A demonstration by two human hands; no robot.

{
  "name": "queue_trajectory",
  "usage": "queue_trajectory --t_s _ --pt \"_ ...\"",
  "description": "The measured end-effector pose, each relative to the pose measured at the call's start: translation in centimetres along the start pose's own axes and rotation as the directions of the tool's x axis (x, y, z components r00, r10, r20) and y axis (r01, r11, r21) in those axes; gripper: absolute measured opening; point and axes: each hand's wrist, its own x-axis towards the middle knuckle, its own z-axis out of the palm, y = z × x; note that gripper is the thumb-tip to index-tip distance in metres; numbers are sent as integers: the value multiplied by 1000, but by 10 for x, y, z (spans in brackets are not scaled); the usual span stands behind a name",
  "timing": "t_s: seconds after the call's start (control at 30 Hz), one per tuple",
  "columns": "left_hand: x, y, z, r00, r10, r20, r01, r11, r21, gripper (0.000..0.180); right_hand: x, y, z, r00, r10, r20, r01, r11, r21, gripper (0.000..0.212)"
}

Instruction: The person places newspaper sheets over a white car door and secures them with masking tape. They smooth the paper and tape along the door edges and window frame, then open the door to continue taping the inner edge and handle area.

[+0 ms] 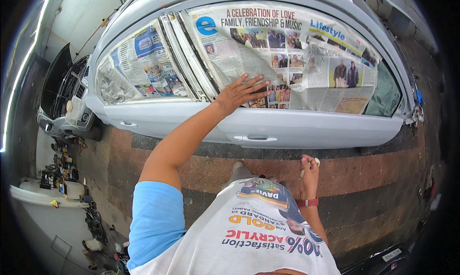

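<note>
My left hand (242, 92) lies with its fingers spread on a newspaper sheet (263, 62) that covers most of the front side window of a pale grey car (306, 126). The hand presses near the sheet's lower left corner, just above the door's edge. Low at my right side, my right hand (309, 177) is closed around a small pale roll (316, 162). Only its edges show past the fingers, and I cannot tell its exact kind. More newspaper (143, 64) covers the rear side window, left of the bare door pillar (184, 57).
Green-tinted glass (385, 93) shows at the right end of the front window. A door handle (255, 138) sticks out below. Red and black floor tiles (354, 174) lie underfoot. Another car with its hood raised (62, 83) and cluttered shop items (60, 167) stand to the left.
</note>
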Motion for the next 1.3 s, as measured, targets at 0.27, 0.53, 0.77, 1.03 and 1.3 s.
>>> queue_trajectory --t_s 0.27,0.53,0.77,1.03,1.3 --pt "-2 7 5 1000 -2 21 3 1000 -17 115 8 12 -13 1000 -14 -13 14 998 -54 20" --pt "-37 -36 -27 912 -370 -175 264 858 -440 90 4 13 -33 997 -50 -54 48 998 -32 19" --pt "-43 -183 -38 573 -768 -287 569 624 -535 81 1 8 -45 998 25 -52 -24 1000 17 16" --pt "-24 -187 -17 491 -829 -267 742 559 -370 66 9 2 -6 998 51 -35 -51 999 1 15" --pt "-25 -187 -18 515 -822 -241 731 569 -376 63 13 -34 71 991 -118 56 125 980 -153 19"
